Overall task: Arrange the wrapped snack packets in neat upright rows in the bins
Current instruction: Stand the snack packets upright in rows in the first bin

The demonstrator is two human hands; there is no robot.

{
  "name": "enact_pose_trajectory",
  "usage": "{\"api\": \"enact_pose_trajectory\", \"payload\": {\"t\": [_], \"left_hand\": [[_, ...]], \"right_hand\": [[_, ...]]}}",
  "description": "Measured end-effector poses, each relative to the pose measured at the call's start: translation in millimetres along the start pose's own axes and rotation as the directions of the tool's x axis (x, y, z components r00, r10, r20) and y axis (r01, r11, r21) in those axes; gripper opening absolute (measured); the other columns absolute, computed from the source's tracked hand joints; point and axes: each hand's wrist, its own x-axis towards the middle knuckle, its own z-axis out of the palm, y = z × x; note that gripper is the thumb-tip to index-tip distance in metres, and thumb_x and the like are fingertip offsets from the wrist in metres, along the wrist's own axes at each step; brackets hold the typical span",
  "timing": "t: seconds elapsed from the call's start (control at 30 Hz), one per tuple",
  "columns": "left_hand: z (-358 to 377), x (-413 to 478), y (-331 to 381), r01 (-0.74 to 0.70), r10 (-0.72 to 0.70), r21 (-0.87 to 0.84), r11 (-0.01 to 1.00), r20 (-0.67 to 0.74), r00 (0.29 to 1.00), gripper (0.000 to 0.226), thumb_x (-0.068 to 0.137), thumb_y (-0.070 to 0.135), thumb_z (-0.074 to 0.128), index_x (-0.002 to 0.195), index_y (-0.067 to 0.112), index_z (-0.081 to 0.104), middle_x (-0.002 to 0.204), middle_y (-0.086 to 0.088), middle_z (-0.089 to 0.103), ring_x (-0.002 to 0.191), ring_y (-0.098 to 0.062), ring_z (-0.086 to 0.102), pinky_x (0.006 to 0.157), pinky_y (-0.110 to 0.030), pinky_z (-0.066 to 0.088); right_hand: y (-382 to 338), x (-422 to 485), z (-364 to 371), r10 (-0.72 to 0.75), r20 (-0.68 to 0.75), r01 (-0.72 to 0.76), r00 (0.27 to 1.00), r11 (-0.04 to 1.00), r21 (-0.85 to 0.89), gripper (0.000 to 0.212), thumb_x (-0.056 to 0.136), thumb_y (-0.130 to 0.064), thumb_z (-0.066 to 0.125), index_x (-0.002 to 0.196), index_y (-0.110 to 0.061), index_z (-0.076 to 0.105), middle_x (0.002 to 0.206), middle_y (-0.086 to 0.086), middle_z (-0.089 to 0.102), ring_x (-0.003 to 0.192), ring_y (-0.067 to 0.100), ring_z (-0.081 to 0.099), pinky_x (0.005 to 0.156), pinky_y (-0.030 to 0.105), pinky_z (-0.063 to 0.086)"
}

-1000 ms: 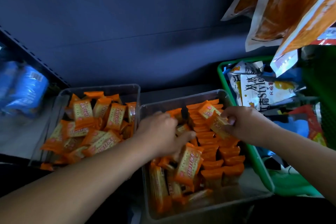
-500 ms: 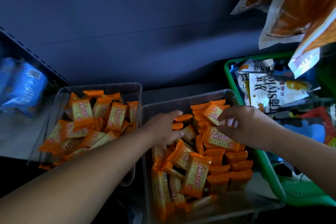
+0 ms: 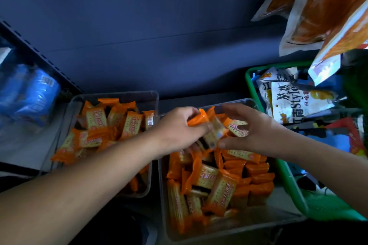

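While hovering over the twelve o'clock end of the right bin [image 3: 278, 217], gripping one small bundle of packets [image 3: 216, 132] from both sides: left hand [image 3: 177, 129] curled round the orange wrapper ends at nine o'clock of the bundle, right hand [image 3: 258, 131] pinching it from three o'clock, thumb beneath, fingers over. Neither hand spare. Long axis of the bundle apparently tilted, roughly eleven to five o'clock, though smeared by motion blur. Directly beneath, toward six o'clock: loose packets [image 3: 211, 187] lying flat and crossed at all angles. Along the three o'clock wall of the same bin, a standing row [image 3: 258, 181], orange ends up, running twelve to six. Likely next: swing the bundle toward three o'clock, turn its long axis vertical, seat it against that row. Right hand nearer, so better placed to guide. At nine o'clock, the left bin [image 3: 135, 96], heaped with unsorted packets.
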Motion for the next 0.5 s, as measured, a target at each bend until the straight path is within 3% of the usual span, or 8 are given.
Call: {"api": "enact_pose_trajectory", "payload": {"t": [0.03, 0.1, 0.2, 0.27, 0.33, 0.37, 0.43, 0.5], "left_hand": [[6.9, -3.5, 5.7, 0.013, -0.008, -0.110, 0.994, 0.040, 0.999, 0.019, 0.099, 0.035, 0.070, 0.109, 0.019, 0.067, 0.089, -0.008, 0.079, 0.074, -0.029, 0.078, 0.066, -0.042, 0.063], [20.5, -5.5, 12.4, 0.009, 0.009, -0.215, 0.977, 0.083, 0.997, 0.024, 0.104, 0.031, 0.062, 0.115, 0.010, 0.065, 0.096, -0.016, 0.078, 0.082, -0.034, 0.077, 0.070, -0.043, 0.064], [31.8, 7.7, 4.7, -0.063, 0.076, -0.205, 0.977, 0.054, 0.996, 0.042, 0.108, 0.048, 0.044, 0.118, 0.013, 0.066, 0.108, -0.016, 0.074, 0.094, -0.033, 0.075, 0.078, -0.048, 0.061], [28.9, 26.5, -12.8, -0.122, 0.121, 0.114, 0.986, 0.018, 0.993, 0.050, 0.109, 0.055, 0.034, 0.127, 0.020, 0.065, 0.125, -0.008, 0.070, 0.116, -0.027, 0.067, 0.093, -0.038, 0.052], [24.3, 46.6, -36.5, -0.155, 0.112, 0.565, 0.810, 0.110, 0.988, 0.040, 0.110, 0.050, 0.036, 0.122, 0.022, 0.062, 0.125, -0.004, 0.064, 0.120, -0.026, 0.060, 0.094, -0.035, 0.046], [23.9, 55.9, -49.4, -0.143, 0.039, 0.669, 0.730, 0.168, 0.985, 0.033, 0.110, 0.046, 0.040, 0.114, 0.021, 0.060, 0.118, -0.003, 0.060, 0.116, -0.026, 0.060, 0.091, -0.036, 0.047], [27.7, 72.0, -71.5, -0.106, -0.093, 0.708, 0.698, 0.237, 0.967, 0.025, 0.108, 0.044, 0.046, 0.101, 0.021, 0.054, 0.109, -0.001, 0.055, 0.111, -0.025, 0.059, 0.084, -0.035, 0.044], [32.0, 82.3, -83.8, -0.051, -0.150, 0.683, 0.728, 0.231, 0.961, 0.032, 0.106, 0.053, 0.047, 0.096, 0.023, 0.054, 0.108, -0.003, 0.060, 0.103, -0.023, 0.060, 0.082, -0.035, 0.046]], "right_hand": [[-2.9, -0.7, -0.4, -0.022, 0.006, 0.022, 1.000, 0.999, 0.039, 0.090, 0.064, -0.050, 0.094, 0.143, -0.042, 0.052, 0.135, -0.025, 0.060, 0.127, -0.004, 0.054, 0.107, 0.031, 0.049], [-2.3, 0.3, -2.7, -0.055, 0.006, 0.054, 0.998, 0.995, 0.079, 0.060, 0.068, -0.041, 0.096, 0.119, -0.039, 0.066, 0.111, -0.015, 0.074, 0.105, 0.004, 0.069, 0.096, 0.040, 0.058], [5.0, 0.7, -10.4, 0.016, -0.048, -0.013, 0.999, 0.998, 0.069, 0.041, 0.073, -0.032, 0.093, 0.106, -0.033, 0.068, 0.092, -0.006, 0.077, 0.083, 0.011, 0.075, 0.080, 0.042, 0.062], [13.4, 0.7, -17.4, 0.107, -0.124, -0.116, 0.986, 0.991, -0.067, 0.044, 0.075, -0.038, 0.090, 0.110, -0.033, 0.064, 0.088, -0.007, 0.075, 0.077, 0.008, 0.072, 0.068, 0.031, 0.058], [22.3, 1.5, -22.8, 0.154, -0.198, -0.190, 0.968, 0.966, -0.177, 0.047, 0.078, -0.041, 0.087, 0.116, -0.033, 0.061, 0.088, -0.010, 0.071, 0.076, 0.007, 0.069, 0.064, 0.028, 0.055], [25.6, 2.1, -24.3, 0.168, -0.217, -0.211, 0.962, 0.958, -0.195, 0.050, 0.079, -0.041, 0.086, 0.121, -0.032, 0.060, 0.088, -0.011, 0.069, 0.075, 0.007, 0.068, 0.064, 0.028, 0.056], [31.1, 5.5, -25.3, 0.198, -0.219, -0.242, 0.955, 0.950, -0.196, 0.056, 0.081, -0.040, 0.085, 0.129, -0.030, 0.059, 0.090, -0.010, 0.069, 0.075, 0.009, 0.068, 0.062, 0.029, 0.055], [30.9, 9.4, -24.7, 0.202, -0.195, -0.242, 0.960, 0.947, -0.209, 0.047, 0.082, -0.040, 0.084, 0.122, -0.030, 0.062, 0.089, -0.009, 0.070, 0.075, 0.010, 0.068, 0.066, 0.033, 0.058]]}}
